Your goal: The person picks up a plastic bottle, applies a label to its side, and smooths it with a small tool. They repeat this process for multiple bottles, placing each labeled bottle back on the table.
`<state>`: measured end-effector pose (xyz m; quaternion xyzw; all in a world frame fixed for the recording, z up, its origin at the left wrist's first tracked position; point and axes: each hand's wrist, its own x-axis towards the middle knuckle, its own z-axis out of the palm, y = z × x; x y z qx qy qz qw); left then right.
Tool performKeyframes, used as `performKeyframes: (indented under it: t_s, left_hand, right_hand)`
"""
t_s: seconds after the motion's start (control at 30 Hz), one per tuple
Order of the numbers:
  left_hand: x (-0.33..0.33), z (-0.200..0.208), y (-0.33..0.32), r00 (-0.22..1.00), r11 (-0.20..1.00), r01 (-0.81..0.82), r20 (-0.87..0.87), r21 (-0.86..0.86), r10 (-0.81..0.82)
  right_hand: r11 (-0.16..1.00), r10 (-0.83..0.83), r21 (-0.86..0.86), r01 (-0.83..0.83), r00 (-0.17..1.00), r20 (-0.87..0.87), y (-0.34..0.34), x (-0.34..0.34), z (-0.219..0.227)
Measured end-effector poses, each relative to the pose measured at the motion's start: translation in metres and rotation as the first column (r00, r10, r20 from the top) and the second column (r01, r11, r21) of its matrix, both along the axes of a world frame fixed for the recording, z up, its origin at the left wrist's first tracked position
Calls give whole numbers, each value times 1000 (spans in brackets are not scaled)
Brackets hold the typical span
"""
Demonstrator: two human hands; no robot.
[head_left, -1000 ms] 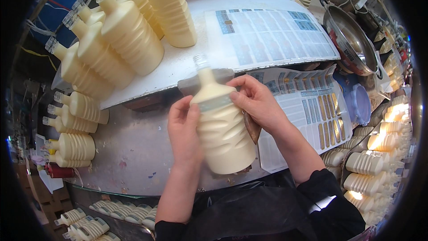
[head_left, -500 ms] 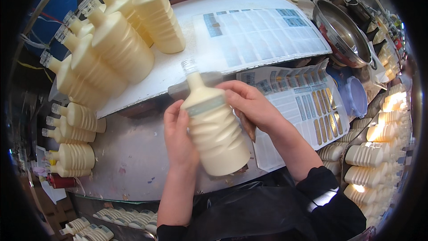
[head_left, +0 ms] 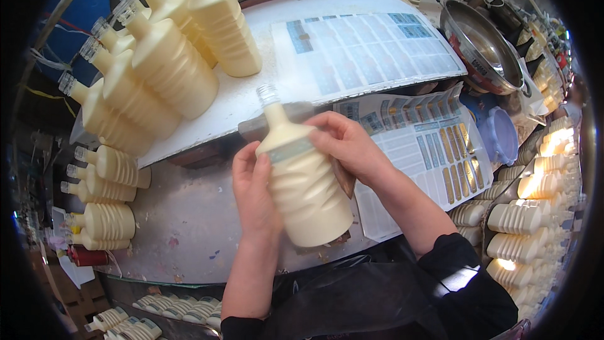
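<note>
A cream plastic bottle (head_left: 308,198) with a clear threaded neck leans toward the far side in front of me, its lower body ridged. Around its shoulder runs a pale grey-green label strip (head_left: 289,150). My left hand (head_left: 253,179) is closed on the bottle's left side, thumb at the strip's left end. On the other side, the curled fingers of my right hand (head_left: 349,148) press at the strip's right end and look slightly blurred. Below that palm shows a brown flat piece (head_left: 343,179); whether it is held, I cannot tell.
Several cream bottles (head_left: 173,66) stand on the white raised board (head_left: 270,41) at left, others lie below. Label sheets (head_left: 377,44) cover the board and the table's right (head_left: 434,157). A metal pan (head_left: 484,44) and a lilac tub (head_left: 500,135) sit right, beside stacked bottles (head_left: 519,219).
My right hand has slid slightly left along the label strip, over the bottle's shoulder. My left hand and the bottle have barely moved.
</note>
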<state>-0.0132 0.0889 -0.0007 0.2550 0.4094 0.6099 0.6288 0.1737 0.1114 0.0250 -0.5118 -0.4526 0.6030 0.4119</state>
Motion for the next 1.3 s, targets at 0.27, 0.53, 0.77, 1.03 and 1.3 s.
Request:
performKeyframes:
  t_s: [0.27, 0.53, 0.77, 1.03, 1.3]
  left_hand:
    - [-2, 7, 0, 996, 997, 72, 47, 11, -73]
    - [0, 10, 1, 991, 996, 79, -105, -32, -82]
    - [-3, -3, 0, 997, 997, 72, -28, -31, -73]
    - [-4, 1, -18, 963, 966, 257, -88, 11, -255]
    - [6, 11, -21, 825, 971, 238, -530, 14, -194]
  right_hand:
    - [969, -209, 92, 230, 960, -188, 12, 15, 38]
    - [796, -278, 598, -95, 820, 500, 15, -62, 46]
    - [810, -361, 575, 110, 867, 343, 21, -10, -5]
    - [800, -359, 579, 155, 898, 256, 21, -8, 1]
    - [770, -385, 637, -29, 776, 500, 16, -52, 37]
